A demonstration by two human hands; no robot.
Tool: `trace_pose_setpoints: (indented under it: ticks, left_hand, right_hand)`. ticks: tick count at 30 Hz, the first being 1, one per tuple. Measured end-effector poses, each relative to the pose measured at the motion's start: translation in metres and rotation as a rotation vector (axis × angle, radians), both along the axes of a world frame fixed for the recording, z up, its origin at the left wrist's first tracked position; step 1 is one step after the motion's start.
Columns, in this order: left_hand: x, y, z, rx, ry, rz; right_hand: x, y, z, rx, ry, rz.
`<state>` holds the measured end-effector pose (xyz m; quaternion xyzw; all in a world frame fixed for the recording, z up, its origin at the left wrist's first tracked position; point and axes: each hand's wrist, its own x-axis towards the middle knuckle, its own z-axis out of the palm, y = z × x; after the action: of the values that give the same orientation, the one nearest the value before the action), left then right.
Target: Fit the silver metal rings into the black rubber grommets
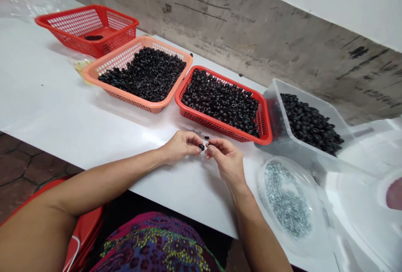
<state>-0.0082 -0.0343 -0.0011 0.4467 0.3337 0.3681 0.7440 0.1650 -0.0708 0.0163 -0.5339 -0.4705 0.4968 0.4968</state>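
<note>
My left hand (pixel 181 146) and my right hand (pixel 226 159) meet fingertip to fingertip over the white table (pixel 63 104), just in front of the middle red basket (pixel 265 138). The left fingers pinch a small black ring-shaped part (pixel 201 147). The right fingers are pinched together beside it, touching or nearly touching the part; what they hold is too small to make out. Another tiny black piece (pixel 207 138) lies on the table just behind the fingers.
Along the wall stand a nearly bare red basket (pixel 63 22), an orange basket (pixel 91 71) heaped with black parts, a red basket of black rings and a clear bin (pixel 273 96) of black parts. A clear dish (pixel 266 196) of tiny silvery pieces sits at my right. More clear containers at far right.
</note>
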Motion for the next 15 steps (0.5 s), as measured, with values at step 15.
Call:
trace_pose_setpoints:
  ticks: [15]
  left_hand:
    - [-0.0068,0.0045,0.0017,-0.156,-0.215,-0.102]
  right_hand:
    - [0.0083,0.0019,0.0069,-0.159,0.296,0.168]
